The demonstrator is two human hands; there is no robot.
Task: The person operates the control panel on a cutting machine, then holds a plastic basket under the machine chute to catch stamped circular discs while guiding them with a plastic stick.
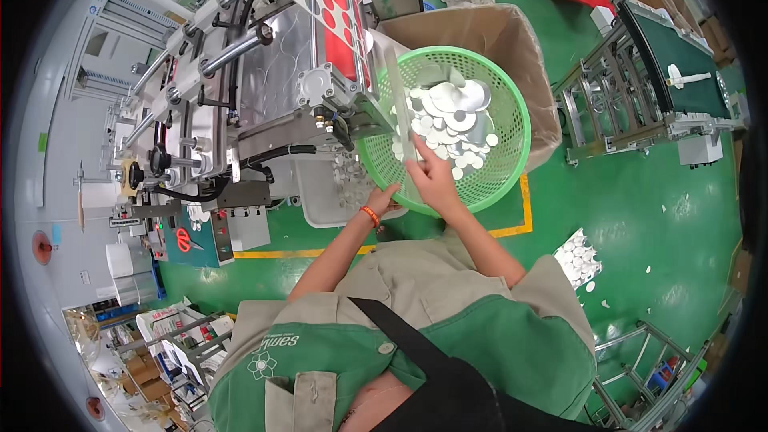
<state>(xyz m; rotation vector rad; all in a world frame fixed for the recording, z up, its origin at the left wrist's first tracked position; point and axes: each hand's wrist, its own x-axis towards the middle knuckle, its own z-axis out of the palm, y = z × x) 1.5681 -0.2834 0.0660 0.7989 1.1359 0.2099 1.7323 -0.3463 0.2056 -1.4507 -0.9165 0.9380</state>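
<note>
A round green plastic basket (524, 124) sits in front of me, with many white and silvery discs (460, 108) of different sizes heaped inside. My right hand (434, 178) reaches over its near side, fingers closed on the lower end of a long translucent strip (398, 96). That strip runs up along the basket's left side toward the machine. At the near left of the basket, my left hand (384, 198) is closed around the rim, an orange band on the wrist. Part of its grip is hidden under the edge.
A metal machine (272, 72) with rods, hoses and a punched white-and-red sheet (340, 20) stands at left. Below it is a white tray (312, 204) of small pieces. A large cardboard box (512, 24) stands behind the basket, a green-belt conveyor (672, 56) at right.
</note>
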